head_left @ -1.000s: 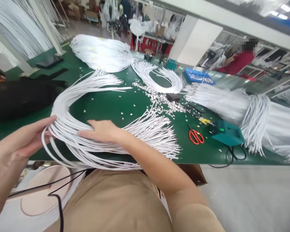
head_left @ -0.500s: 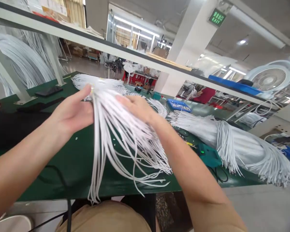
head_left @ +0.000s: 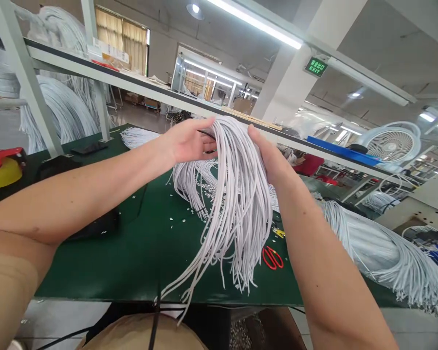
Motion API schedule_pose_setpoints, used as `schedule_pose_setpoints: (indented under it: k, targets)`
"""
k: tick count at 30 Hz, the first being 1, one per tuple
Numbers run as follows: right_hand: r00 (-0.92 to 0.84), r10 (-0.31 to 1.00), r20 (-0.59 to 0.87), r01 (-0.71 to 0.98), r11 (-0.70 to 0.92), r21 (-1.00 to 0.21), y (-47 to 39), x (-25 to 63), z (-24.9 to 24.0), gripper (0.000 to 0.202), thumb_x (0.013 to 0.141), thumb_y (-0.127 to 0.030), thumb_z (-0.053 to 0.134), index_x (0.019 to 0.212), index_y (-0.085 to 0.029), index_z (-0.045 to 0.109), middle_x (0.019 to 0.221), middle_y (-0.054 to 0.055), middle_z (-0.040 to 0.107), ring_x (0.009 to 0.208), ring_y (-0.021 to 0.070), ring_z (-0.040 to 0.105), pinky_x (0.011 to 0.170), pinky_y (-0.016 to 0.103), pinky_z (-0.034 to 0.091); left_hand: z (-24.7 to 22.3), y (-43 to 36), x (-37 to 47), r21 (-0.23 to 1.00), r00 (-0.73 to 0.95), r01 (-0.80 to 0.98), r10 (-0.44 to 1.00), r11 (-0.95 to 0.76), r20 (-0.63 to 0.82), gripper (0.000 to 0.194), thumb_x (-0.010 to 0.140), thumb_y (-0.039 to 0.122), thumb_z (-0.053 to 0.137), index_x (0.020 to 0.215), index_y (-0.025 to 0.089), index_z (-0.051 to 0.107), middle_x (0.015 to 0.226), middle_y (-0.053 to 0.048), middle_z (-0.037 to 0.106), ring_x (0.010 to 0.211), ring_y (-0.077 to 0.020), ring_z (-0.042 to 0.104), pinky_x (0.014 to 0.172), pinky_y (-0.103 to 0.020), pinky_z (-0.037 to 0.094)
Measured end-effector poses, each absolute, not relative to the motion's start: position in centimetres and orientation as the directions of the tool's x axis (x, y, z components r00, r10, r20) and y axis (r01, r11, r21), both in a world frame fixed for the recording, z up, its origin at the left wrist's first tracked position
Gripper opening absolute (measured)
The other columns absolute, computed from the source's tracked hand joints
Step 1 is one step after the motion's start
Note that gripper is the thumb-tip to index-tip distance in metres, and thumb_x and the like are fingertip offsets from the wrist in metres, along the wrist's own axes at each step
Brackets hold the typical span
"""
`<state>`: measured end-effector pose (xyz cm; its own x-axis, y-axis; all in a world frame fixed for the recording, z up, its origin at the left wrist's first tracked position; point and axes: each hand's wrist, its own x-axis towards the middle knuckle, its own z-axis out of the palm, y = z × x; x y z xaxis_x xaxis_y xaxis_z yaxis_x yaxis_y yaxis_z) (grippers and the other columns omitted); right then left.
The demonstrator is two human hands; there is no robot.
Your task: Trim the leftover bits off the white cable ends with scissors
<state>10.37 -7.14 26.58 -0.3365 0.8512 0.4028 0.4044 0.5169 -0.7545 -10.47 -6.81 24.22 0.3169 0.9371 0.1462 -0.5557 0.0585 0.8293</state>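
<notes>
A thick bundle of white cables (head_left: 237, 184) hangs between my two hands above the green table (head_left: 142, 262). My left hand (head_left: 193, 141) grips its upper left side, thumb on top and fingers curled behind. My right hand (head_left: 268, 150) wraps the upper right side, its fingers mostly hidden behind the strands. The loose cable ends droop toward the table's front edge, a few reaching past it. Behind and below the bundle, more white cables (head_left: 190, 189) lie curved on the table.
Red-handled scissors (head_left: 272, 257) and a yellow-handled tool (head_left: 279, 233) lie right of the bundle. A large wrapped cable bundle (head_left: 372, 238) lies at the right. A red and yellow tape dispenser (head_left: 3, 167) is at far left. A shelf rail (head_left: 149, 92) crosses behind my hands.
Both hands have lifted the cable bundle and carried it to the right and away from me. It now hangs draped over the hands, and the view has shifted. Scissors have come into sight.
</notes>
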Motion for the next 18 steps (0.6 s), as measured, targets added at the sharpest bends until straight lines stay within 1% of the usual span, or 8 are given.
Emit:
schedule_pose_setpoints:
  k: [2, 5, 8, 10, 12, 15, 17, 18]
  targets:
    - [-0.386, 0.887, 0.255, 0.277, 0.375, -0.885, -7.2, 9.5, 25.8, 0.057, 0.082, -0.07, 0.049, 0.103, -0.021, 0.07, 0.081, 0.007, 0.07, 0.081, 0.0244, 0.07, 0.075, 0.041, 0.06, 23.6, -6.4, -10.6, 0.862, 0.259, -0.505, 0.959, 0.037, 0.111, 0.025, 0.077, 0.034, 0.072, 0.093, 0.018, 0.062, 0.081, -0.007, 0.067, 0.097, -0.0256, 0.063, 0.097, -0.045, 0.046]
    - [-0.443, 0.886, 0.136, 0.156, 0.225, -0.962, -7.4, 7.9, 25.5, 0.045, 0.076, -0.059, 0.064, 0.101, -0.022, 0.069, 0.082, 0.005, 0.071, 0.081, 0.0245, 0.07, 0.075, 0.041, 0.061, 23.3, -6.2, -11.5, 0.909, 0.247, -0.417, 0.965, 0.027, 0.085, 0.024, 0.077, 0.038, 0.072, 0.085, 0.019, 0.061, 0.074, -0.005, 0.065, 0.094, -0.0261, 0.063, 0.096, -0.049, 0.044]
    - [-0.433, 0.899, 0.068, 0.096, 0.122, -0.988, -7.6, 7.1, 25.7, 0.035, 0.069, -0.047, 0.073, 0.095, -0.023, 0.068, 0.074, 0.003, 0.071, 0.073, 0.0236, 0.07, 0.069, 0.04, 0.062, 22.9, -6.8, -14.7, 0.939, 0.285, -0.344, 0.955, 0.023, 0.081, 0.027, 0.084, 0.043, 0.066, 0.091, 0.017, 0.063, 0.084, -0.007, 0.069, 0.102, -0.0257, 0.062, 0.095, -0.046, 0.045]
    - [-0.406, 0.912, 0.056, 0.056, 0.086, -0.995, -7.6, 7.3, 25.9, 0.031, 0.068, -0.042, 0.073, 0.093, -0.024, 0.068, 0.072, 0.002, 0.071, 0.069, 0.0229, 0.069, 0.067, 0.039, 0.062, 22.0, -7.7, -18.4, 0.954, 0.271, -0.3, 0.96, 0.021, 0.064, 0.027, 0.089, 0.04, 0.059, 0.098, 0.015, 0.065, 0.095, -0.011, 0.072, 0.106, -0.0242, 0.062, 0.095, -0.042, 0.046]
    - [-0.355, 0.933, 0.058, 0.026, 0.072, -0.997, -7.5, 7.9, 26.1, 0.029, 0.068, -0.039, 0.072, 0.091, -0.023, 0.069, 0.073, 0.003, 0.072, 0.07, 0.0231, 0.069, 0.068, 0.039, 0.062, 20.1, -8.7, -23.2, 0.967, 0.183, -0.255, 0.982, 0.01, 0.038, 0.03, 0.09, 0.039, 0.059, 0.104, 0.015, 0.067, 0.112, -0.012, 0.071, 0.103, -0.0208, 0.063, 0.096, -0.038, 0.047]
    - [-0.264, 0.96, 0.091, 0.019, 0.099, -0.995, -7.4, 9.0, 26.4, 0.025, 0.067, -0.036, 0.072, 0.087, -0.022, 0.071, 0.075, 0.007, 0.073, 0.071, 0.0242, 0.07, 0.07, 0.038, 0.061, 15.1, -10.2, -29.9, 0.99, -0.078, -0.124, 0.994, 0.07, -0.08, 0.024, 0.083, 0.038, 0.065, 0.095, 0.018, 0.07, 0.116, -0.008, 0.072, 0.096, -0.0183, 0.065, 0.095, -0.035, 0.048]
    - [-0.217, 0.968, 0.127, 0.025, 0.136, -0.99, -7.2, 9.5, 26.6, 0.022, 0.067, -0.037, 0.071, 0.083, -0.022, 0.072, 0.078, 0.01, 0.074, 0.076, 0.0263, 0.071, 0.07, 0.04, 0.059, 10.9, -11.3, -32.2, 0.978, -0.261, 0.155, 0.961, 0.141, -0.097, 0.03, 0.076, 0.047, 0.068, 0.085, 0.018, 0.071, 0.106, -0.007, 0.075, 0.101, -0.0257, 0.066, 0.095, -0.041, 0.049]
    - [-0.192, 0.969, 0.155, 0.024, 0.163, -0.986, -7.1, 9.7, 26.6, 0.021, 0.066, -0.037, 0.071, 0.082, -0.023, 0.073, 0.081, 0.011, 0.074, 0.078, 0.027, 0.072, 0.07, 0.041, 0.059, 8.9, -11.8, -32.6, 0.962, -0.311, 0.223, 0.947, 0.155, -0.081, 0.033, 0.072, 0.05, 0.07, 0.081, 0.018, 0.072, 0.103, -0.007, 0.076, 0.11, -0.0317, 0.063, 0.1, -0.045, 0.044]
